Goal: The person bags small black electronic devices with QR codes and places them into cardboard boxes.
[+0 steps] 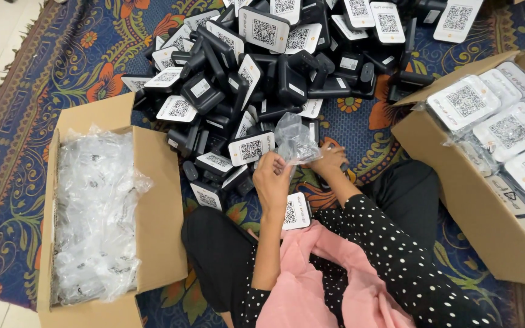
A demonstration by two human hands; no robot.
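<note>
My left hand [271, 180] and my right hand [329, 161] are raised together over my lap, and both pinch a crumpled clear plastic bag [295, 138]. Just below my left hand, a small black device with a white coded face [298, 212] rests on my lap. In front of my hands lies a big pile of the same black devices [262, 67] on the carpet. Whether anything is inside the bag I cannot tell.
An open cardboard box [156, 182] at my left is full of empty clear bags [95, 212]. Another cardboard box [457, 176] at my right holds bagged devices [511, 130] in rows. A patterned blue carpet [44, 79] lies under everything, and a pink cloth [317, 285] covers my lap.
</note>
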